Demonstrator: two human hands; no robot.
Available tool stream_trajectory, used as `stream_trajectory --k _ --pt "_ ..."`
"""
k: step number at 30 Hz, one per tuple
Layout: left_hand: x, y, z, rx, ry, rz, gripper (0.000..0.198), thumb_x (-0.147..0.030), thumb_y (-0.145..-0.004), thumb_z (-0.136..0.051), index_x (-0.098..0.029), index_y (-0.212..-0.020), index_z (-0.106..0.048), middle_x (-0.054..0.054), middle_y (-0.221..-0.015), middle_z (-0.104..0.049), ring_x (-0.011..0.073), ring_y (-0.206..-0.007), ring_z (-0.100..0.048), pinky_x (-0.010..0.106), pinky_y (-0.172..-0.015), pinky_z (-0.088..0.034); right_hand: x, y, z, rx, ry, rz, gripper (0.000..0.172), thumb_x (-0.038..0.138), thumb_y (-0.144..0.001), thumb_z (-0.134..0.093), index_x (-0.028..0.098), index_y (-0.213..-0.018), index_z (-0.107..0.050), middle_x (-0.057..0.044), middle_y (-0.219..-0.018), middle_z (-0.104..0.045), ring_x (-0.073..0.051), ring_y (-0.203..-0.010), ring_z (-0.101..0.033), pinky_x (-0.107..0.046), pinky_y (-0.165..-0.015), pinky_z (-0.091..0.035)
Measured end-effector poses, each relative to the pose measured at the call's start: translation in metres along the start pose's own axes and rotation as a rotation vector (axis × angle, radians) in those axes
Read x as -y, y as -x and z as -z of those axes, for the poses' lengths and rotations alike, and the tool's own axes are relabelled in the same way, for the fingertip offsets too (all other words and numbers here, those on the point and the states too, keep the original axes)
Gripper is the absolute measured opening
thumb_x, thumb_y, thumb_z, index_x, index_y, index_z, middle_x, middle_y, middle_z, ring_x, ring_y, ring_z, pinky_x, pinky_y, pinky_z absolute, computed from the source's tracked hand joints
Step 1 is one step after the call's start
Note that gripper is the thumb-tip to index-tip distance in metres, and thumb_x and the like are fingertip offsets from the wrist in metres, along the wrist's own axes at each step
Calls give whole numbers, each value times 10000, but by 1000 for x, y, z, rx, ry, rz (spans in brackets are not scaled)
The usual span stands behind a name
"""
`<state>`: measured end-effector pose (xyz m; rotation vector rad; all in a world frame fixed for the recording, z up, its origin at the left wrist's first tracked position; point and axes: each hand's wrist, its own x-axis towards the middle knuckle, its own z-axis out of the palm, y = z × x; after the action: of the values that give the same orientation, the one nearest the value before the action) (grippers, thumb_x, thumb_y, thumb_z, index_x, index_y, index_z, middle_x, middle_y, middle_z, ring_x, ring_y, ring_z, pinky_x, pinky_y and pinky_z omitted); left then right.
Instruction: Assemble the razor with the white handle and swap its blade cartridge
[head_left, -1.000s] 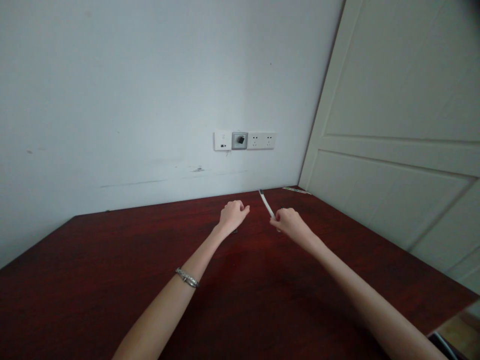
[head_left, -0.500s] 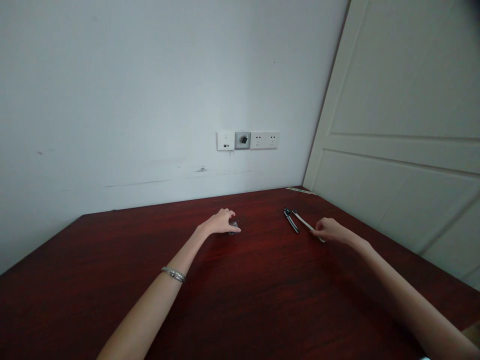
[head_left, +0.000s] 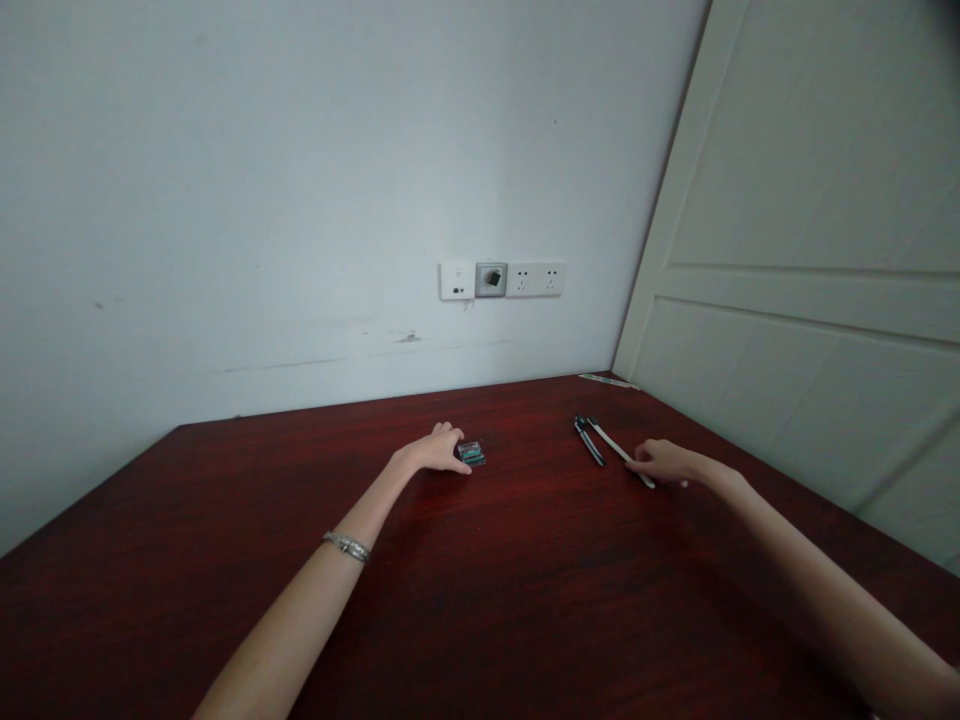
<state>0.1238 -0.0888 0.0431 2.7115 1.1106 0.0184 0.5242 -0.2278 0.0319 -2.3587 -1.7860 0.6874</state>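
The left hand, spread wide, now bares more of the case left of the pen, seemingly leaving it ungripped; the right hand pinches the white stick right of the pen.

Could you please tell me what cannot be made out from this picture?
- Head view: the near-left part of the small clear case is hidden by the left hand; its contents are too small to identify.
- Head view: fingers of the right hand cover part of the white stick, so its grip is unclear.
- Head view: markings on the corner strip are too small to read.
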Motion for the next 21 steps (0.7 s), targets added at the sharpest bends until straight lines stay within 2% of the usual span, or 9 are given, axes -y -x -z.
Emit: stream_trajectory --k 5,11,17,21 --pt "5 2 -4 -32 16 -17 581 -539 -637 -656 -161 -1071 -576 104 -1063 -536 265 -1037 -478 327 -889 -394 2 5 6 -32 29 -5 344 451 -765 -556 147 -603 -557 -61 -574 -588 -129 -409 -500 -251 -384 -364" --pt "9 4 -5 -49 43 -37 492 -545 -657 -629 -182 -988 -607 86 -1000 -558 250 -979 -504 306 -828 -412 7 15 21 -305 112 141 389 477 -806 -480 166 -591 -570 -69 -624 -617 -177 -595 -563 -271 -539 -365" --pt "5 6 -5 -61 79 -41 438 -523 -668 -619 -184 -946 -624 78 -982 -580 230 -943 -535 280 -782 -418 38 35 23 -323 72 298 407 502 -810 -456 174 -602 -578 -34 -606 -590 -156 -585 -521 -253 -529 -323" --pt "-3 7 -3 -106 116 -14 440 -509 -669 -623 -174 -953 -611 78 -1018 -577 213 -918 -554 271 -771 -429 66 44 21 -337 24 385 399 482 -825 -440 164 -668 -622 -29 -642 -614 -154 -611 -533 -242 -545 -343"
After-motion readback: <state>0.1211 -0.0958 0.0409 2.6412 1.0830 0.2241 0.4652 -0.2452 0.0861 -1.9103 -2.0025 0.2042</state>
